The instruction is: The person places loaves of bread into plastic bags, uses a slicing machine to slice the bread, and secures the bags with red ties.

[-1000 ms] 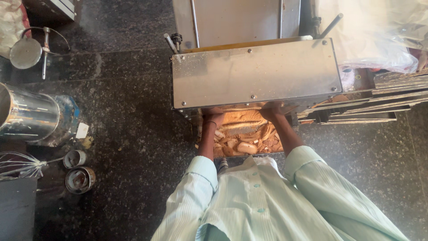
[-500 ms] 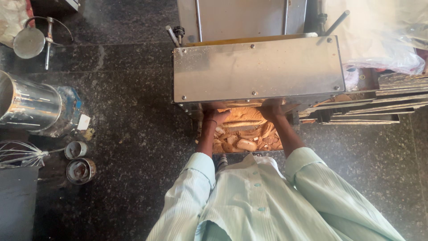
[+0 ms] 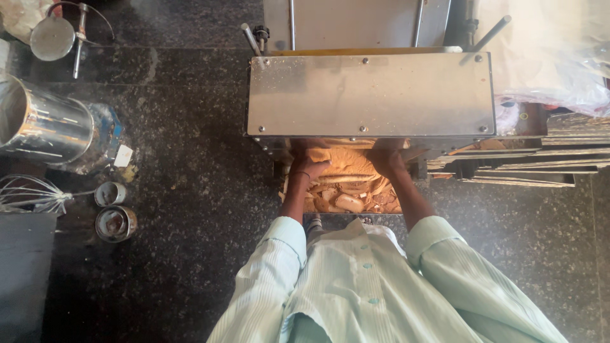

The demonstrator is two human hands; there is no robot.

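Both hands are reaching under the front edge of a steel machine housing (image 3: 370,95), into a tray of brown dough pieces (image 3: 346,187).

Left hand (image 3: 309,166): lying on the brown mass at the tray's left side, fingertips hidden beneath the housing. Grip state cannot be told; the fingers are out of sight.

Right hand (image 3: 386,160): resting on the dough at the tray's right side, knuckles showing, fingers also running under the housing edge. Grip likewise cannot be told.

The dough is sitting between the two hands and just below them, lumpy, with pale broken chunks nearer the person's body.

The housing is standing directly above and ahead of both grips, blocking the view of the fingertips. Two metal rods (image 3: 250,39) are sticking up at its far corners.

Right of the right hand: a stack of flat metal trays (image 3: 527,166), close by. Beyond those, crumpled clear plastic sheeting (image 3: 553,57).

Well left of the left hand, on the dark speckled worktop (image 3: 190,190): a shiny steel canister (image 3: 44,127) lying tilted, a wire whisk (image 3: 32,195), two small round tins (image 3: 114,222), and a ladle-like steel cup (image 3: 52,37) farther off.
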